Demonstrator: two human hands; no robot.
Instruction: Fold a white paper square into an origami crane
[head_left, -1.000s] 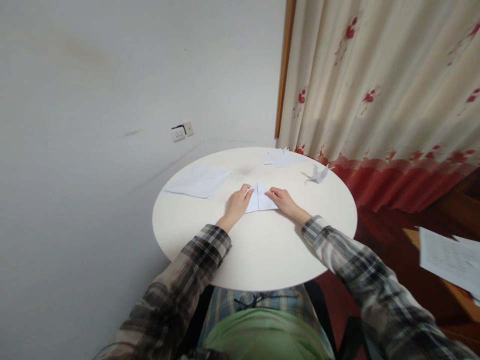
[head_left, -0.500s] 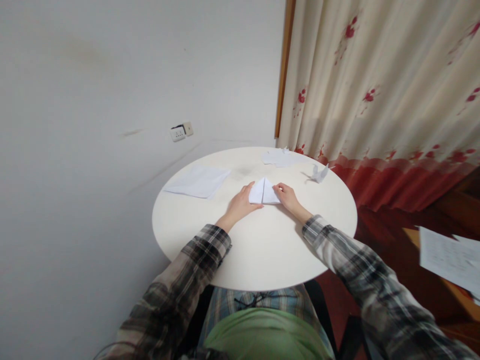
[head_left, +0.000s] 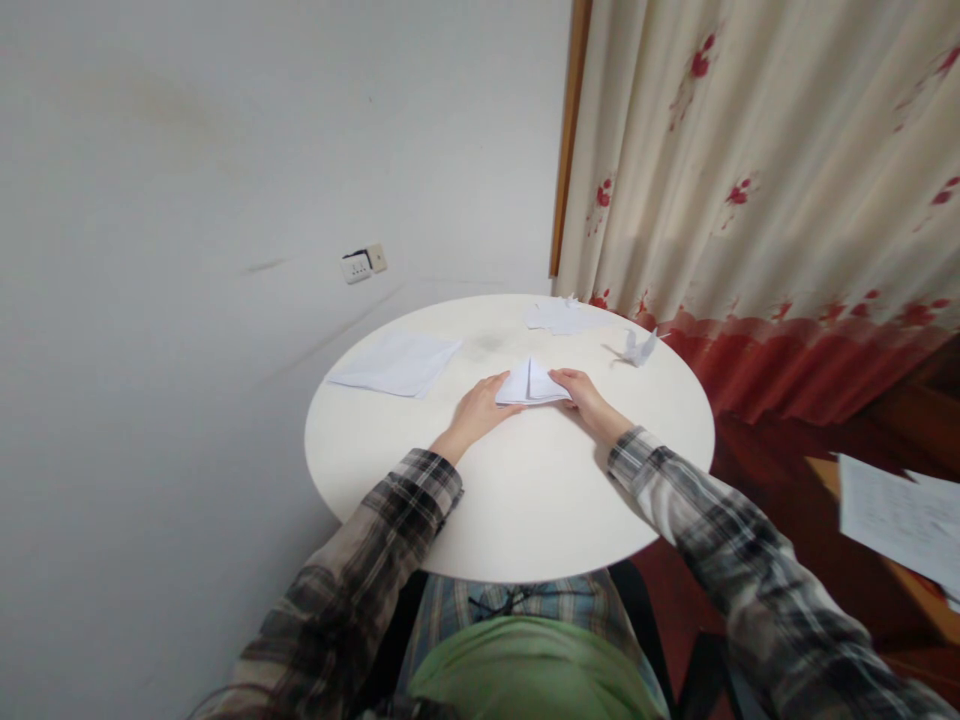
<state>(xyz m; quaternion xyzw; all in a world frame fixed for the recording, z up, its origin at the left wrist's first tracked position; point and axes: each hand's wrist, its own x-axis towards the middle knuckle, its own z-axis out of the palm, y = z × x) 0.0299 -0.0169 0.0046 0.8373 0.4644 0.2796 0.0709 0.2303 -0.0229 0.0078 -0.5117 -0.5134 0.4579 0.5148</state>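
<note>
A folded white sheet of paper (head_left: 531, 384), shaped like a triangle with a slit down its middle, is between my hands over the round white table (head_left: 502, 500). My left hand (head_left: 478, 408) grips its left corner, thumb along the near edge and fingers on the far side. On the opposite corner, my right hand (head_left: 588, 396) is closed with the thumb low and the forefinger on top. Behind it to the right stands a folded paper crane (head_left: 639, 348).
A stack of white paper (head_left: 397, 364) lies at the table's left. More paper pieces (head_left: 559, 316) rest at the far edge. A socket (head_left: 356, 267) is on the wall at left, a flowered curtain (head_left: 735, 180) hangs behind, and printed sheets (head_left: 892, 520) lie on a surface at right.
My right hand has shifted slightly right and now holds the paper's right corner instead of its slanted side. The paper's near right edge has lifted and spread a little. My left hand stays nearly still.
</note>
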